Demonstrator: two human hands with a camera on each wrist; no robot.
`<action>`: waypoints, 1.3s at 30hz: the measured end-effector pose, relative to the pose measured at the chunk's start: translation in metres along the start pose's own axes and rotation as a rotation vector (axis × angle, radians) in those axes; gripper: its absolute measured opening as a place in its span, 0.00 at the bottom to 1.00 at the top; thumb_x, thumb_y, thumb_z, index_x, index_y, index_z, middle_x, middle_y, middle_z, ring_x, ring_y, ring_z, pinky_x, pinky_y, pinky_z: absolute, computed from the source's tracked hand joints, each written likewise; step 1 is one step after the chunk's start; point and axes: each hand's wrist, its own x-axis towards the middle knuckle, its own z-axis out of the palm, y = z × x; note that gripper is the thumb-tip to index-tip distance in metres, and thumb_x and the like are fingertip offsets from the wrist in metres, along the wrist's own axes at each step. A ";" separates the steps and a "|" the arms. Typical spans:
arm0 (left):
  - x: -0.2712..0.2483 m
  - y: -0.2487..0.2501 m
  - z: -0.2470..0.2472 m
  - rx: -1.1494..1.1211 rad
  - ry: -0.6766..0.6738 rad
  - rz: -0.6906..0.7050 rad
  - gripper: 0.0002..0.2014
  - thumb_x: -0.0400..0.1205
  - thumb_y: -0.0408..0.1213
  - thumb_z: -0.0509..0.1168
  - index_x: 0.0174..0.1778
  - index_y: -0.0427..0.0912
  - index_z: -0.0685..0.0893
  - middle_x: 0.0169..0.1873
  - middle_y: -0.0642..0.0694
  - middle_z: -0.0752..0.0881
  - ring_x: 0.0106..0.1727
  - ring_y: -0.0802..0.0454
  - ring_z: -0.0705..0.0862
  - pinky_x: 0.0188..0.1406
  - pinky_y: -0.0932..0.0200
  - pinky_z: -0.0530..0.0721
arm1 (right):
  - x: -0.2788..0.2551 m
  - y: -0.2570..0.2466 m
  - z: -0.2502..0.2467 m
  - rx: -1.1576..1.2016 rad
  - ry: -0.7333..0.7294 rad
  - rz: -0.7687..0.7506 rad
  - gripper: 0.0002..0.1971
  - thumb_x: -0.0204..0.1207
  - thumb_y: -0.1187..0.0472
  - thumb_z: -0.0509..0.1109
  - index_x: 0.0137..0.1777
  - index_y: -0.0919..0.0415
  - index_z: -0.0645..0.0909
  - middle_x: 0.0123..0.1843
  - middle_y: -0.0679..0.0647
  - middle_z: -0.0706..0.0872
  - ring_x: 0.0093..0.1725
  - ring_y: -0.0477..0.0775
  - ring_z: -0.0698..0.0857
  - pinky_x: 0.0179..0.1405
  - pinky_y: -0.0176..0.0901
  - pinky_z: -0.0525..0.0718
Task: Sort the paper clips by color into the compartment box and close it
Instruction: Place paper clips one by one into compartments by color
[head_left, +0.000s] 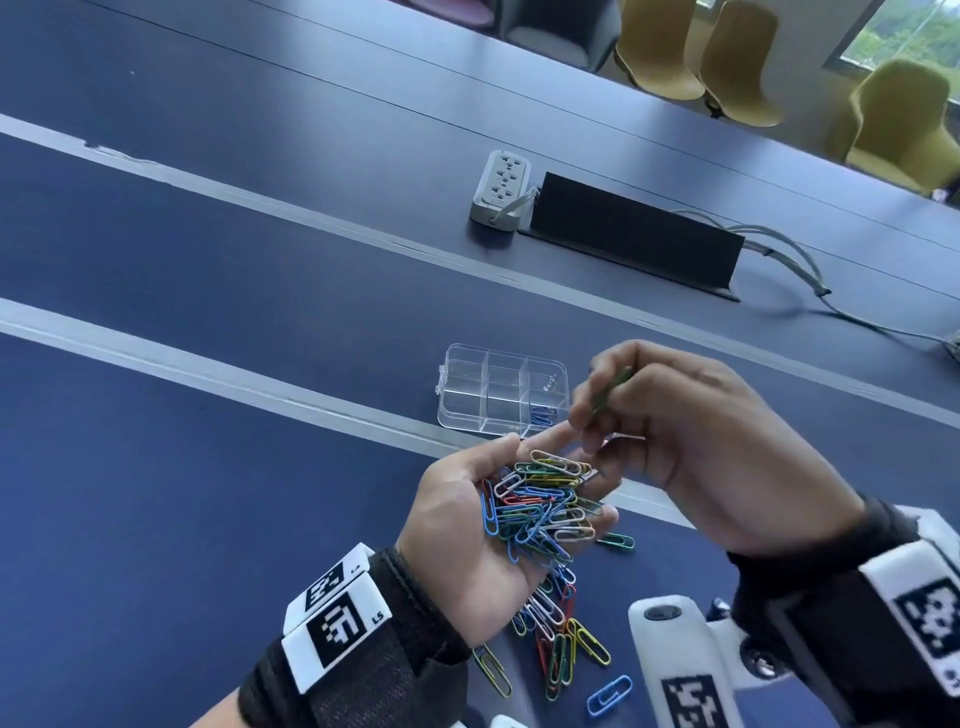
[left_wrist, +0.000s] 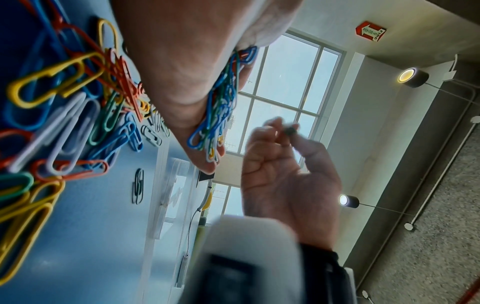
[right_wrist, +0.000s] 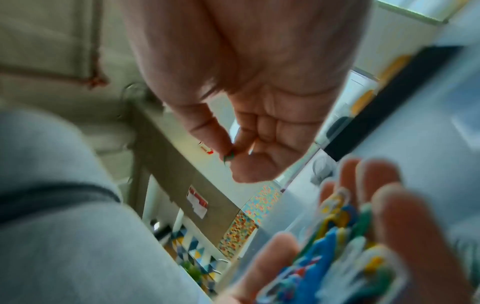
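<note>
My left hand (head_left: 457, 525) lies palm up above the blue table, carrying a pile of mixed coloured paper clips (head_left: 540, 512) on its lightly cupped fingers. Just right of it my right hand (head_left: 691, 436) pinches a green clip (head_left: 613, 392) between thumb and fingertips; the right wrist view shows that green clip (right_wrist: 229, 156) too. Beyond both hands the clear compartment box (head_left: 470, 387) stands open, with blue clips (head_left: 543, 414) in its near right compartment. More loose clips (head_left: 558, 634) lie on the table under my left hand.
A single green clip (head_left: 616, 541) and a blue clip (head_left: 609, 695) lie apart from the heap. A white power strip (head_left: 501, 187), a black cable box (head_left: 634, 234) and grey cables (head_left: 800, 267) sit farther back. Yellow chairs (head_left: 743, 62) stand behind the table.
</note>
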 end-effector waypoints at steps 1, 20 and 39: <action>0.000 0.000 0.000 -0.005 0.007 -0.004 0.23 0.80 0.40 0.52 0.62 0.27 0.82 0.51 0.30 0.87 0.54 0.33 0.84 0.62 0.37 0.76 | 0.000 -0.003 -0.001 0.159 -0.023 0.044 0.06 0.62 0.68 0.57 0.34 0.60 0.76 0.29 0.58 0.81 0.24 0.51 0.78 0.18 0.39 0.74; 0.001 -0.001 -0.005 -0.063 0.053 -0.028 0.13 0.76 0.42 0.58 0.50 0.37 0.75 0.41 0.37 0.77 0.44 0.39 0.79 0.60 0.38 0.78 | 0.006 0.014 0.012 -1.271 -0.081 -0.249 0.05 0.73 0.51 0.70 0.46 0.47 0.86 0.21 0.45 0.72 0.24 0.40 0.72 0.28 0.29 0.68; 0.004 0.002 -0.008 -0.102 0.018 0.018 0.20 0.81 0.41 0.50 0.55 0.30 0.80 0.35 0.34 0.83 0.39 0.38 0.80 0.52 0.42 0.76 | 0.001 0.007 0.001 0.272 -0.199 0.298 0.03 0.60 0.62 0.59 0.30 0.58 0.74 0.27 0.56 0.72 0.19 0.49 0.68 0.12 0.29 0.62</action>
